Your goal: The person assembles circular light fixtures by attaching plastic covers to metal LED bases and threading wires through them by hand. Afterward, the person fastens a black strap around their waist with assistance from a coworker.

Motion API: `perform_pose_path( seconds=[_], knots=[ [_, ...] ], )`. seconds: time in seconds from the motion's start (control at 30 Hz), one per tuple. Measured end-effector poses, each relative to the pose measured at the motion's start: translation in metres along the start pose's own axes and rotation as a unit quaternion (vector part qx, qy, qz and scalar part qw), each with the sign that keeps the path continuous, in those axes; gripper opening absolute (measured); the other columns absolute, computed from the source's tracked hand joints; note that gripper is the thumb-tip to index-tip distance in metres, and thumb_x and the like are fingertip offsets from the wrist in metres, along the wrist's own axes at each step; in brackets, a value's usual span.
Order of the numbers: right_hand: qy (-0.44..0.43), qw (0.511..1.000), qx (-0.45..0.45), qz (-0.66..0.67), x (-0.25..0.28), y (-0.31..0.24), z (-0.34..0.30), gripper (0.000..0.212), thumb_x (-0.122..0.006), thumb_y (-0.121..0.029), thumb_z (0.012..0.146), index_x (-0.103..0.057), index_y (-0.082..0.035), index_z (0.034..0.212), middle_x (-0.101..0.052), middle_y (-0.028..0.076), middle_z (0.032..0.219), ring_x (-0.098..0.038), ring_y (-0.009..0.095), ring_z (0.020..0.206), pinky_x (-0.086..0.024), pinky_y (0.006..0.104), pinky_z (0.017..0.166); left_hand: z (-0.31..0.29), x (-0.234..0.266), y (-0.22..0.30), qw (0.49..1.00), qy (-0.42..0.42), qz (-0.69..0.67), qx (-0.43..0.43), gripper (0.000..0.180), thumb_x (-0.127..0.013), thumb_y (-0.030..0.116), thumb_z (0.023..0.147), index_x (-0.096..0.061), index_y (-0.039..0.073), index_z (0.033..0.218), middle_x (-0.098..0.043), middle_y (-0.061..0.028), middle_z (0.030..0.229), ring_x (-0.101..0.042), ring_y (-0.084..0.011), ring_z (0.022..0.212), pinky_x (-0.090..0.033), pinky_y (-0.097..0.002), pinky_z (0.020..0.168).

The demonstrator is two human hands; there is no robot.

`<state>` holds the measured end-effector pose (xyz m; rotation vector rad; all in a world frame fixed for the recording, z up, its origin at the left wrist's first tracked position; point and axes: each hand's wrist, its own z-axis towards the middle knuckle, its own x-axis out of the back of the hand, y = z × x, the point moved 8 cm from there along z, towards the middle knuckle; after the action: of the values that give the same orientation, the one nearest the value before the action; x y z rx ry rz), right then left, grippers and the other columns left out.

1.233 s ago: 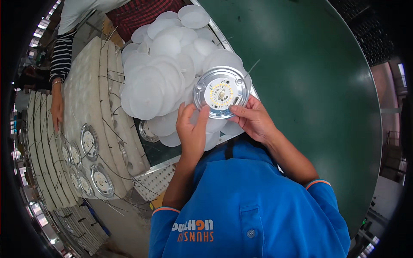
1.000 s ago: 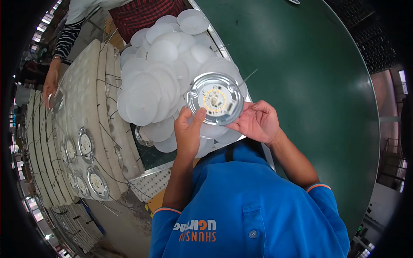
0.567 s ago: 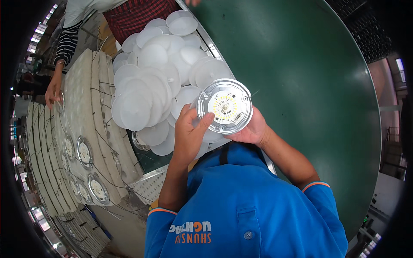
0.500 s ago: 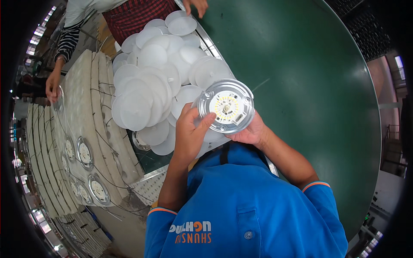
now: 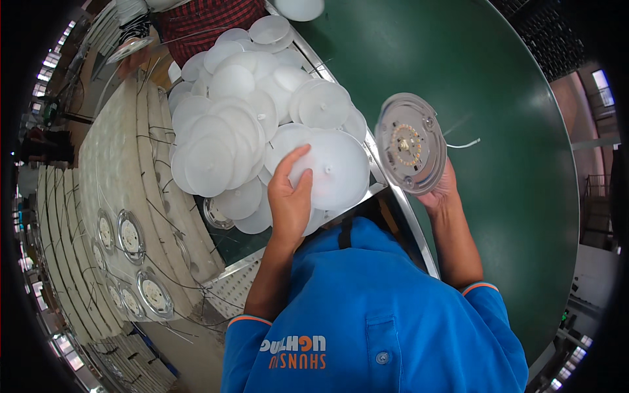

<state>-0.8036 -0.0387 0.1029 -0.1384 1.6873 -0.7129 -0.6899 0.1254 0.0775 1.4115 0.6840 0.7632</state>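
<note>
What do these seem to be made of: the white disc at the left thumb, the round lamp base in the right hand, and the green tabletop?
White disc: probably matt plastic; it looks milky and translucent.
Round lamp base: perhaps glossy metal or clear plastic; its grey rim catches light.
Green tabletop: maybe satin-smooth coating or sheet, evenly coloured; core hidden.

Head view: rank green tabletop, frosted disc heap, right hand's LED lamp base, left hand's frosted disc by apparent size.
1. Green tabletop
2. Frosted disc heap
3. LED lamp base in right hand, frosted disc at left hand: too alike to rank, given different tilts.
</note>
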Motion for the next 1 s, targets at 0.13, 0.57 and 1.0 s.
perform_pose_path(
  seconds=[0.13, 0.57, 1.0],
  knots=[
    [0.057, 0.975, 0.065, -0.206, 0.014, -0.008, -0.001, 0.019, -0.06, -0.001, 0.078, -0.058, 0.003, 0.096, -0.062, 0.007, 0.08, -0.057, 0.012, 0.065, -0.048, 0.0226, 0.061, 0.001, 0.004, 0.008, 0.997, 0.049, -0.053, 0.007, 0.047, -0.047, -0.009, 0.08, -0.041, -0.001, 0.126, -0.048, -0.0142, 0.12, -0.049, -0.0165, 0.106, -0.038, -0.0261, 0.09],
    [-0.056, 0.726, 0.244, -0.641, -0.058, 0.007, 0.0, 0.011, -0.068, 0.0, 0.069, -0.062, -0.002, 0.078, -0.058, 0.007, 0.071, -0.055, 0.015, 0.061, -0.043, 0.0258, 0.053, -0.014, -0.057, -0.003, 0.836, -0.14, -0.498, 0.183, 0.063, -0.044, 0.041, 0.083, -0.033, 0.001, 0.13, -0.041, -0.0167, 0.128, -0.044, -0.0286, 0.115, -0.034, -0.0429, 0.099],
    [0.226, 0.85, 0.377, -0.291, 0.06, -0.142, -0.079, 0.008, -0.06, -0.007, 0.083, -0.058, 0.001, 0.084, -0.057, 0.006, 0.075, -0.048, 0.009, 0.061, -0.041, 0.021, 0.057, 0.098, -0.159, 0.056, 0.865, 0.0, 0.311, -0.393, 0.083, -0.073, 0.039, 0.055, -0.04, 0.018, 0.128, -0.033, -0.019, 0.126, -0.03, -0.0384, 0.117, -0.032, -0.0508, 0.091]
  ],
)
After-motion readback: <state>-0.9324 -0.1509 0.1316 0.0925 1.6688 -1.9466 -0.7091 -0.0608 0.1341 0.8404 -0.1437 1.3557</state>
